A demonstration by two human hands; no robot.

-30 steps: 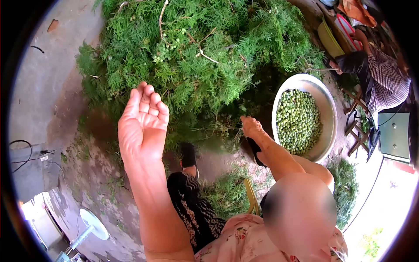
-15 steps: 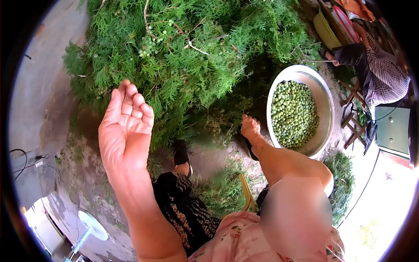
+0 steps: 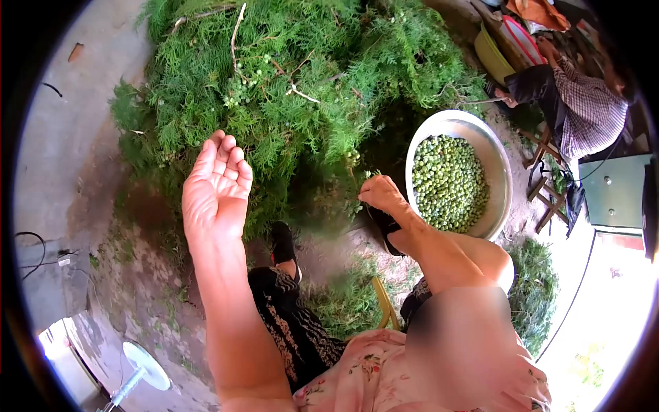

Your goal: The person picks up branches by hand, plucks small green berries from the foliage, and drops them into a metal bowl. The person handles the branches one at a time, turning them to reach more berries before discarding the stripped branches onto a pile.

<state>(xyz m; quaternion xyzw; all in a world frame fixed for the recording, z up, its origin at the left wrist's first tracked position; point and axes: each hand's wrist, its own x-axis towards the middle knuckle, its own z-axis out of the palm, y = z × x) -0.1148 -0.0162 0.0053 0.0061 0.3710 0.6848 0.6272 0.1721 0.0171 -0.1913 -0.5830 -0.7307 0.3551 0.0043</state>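
Observation:
My left hand [image 3: 216,189] is raised palm up over the near edge of a big pile of green conifer branches [image 3: 288,89]. Its fingers are loosely curled and nothing lies in it. My right hand [image 3: 381,193] is a fist at the pile's lower right edge, closed around a small green sprig [image 3: 371,176]. It is just left of a metal basin [image 3: 500,165] filled with small green berries [image 3: 449,182]. Clusters of the same berries hang in the branches [image 3: 247,86].
My foot in a black shoe [image 3: 281,240] rests on bare ground, and another dark shoe [image 3: 382,225] shows under my right arm. Another person in a checked shirt [image 3: 590,110] sits at the upper right beside wooden stools. A white fan [image 3: 141,367] stands lower left. Cut greenery lies around a yellow stool leg [image 3: 384,302].
My right hand has moved left and up to the pile's edge and closed on a sprig. My left hand shifted slightly but stays raised and empty. The view moved a little.

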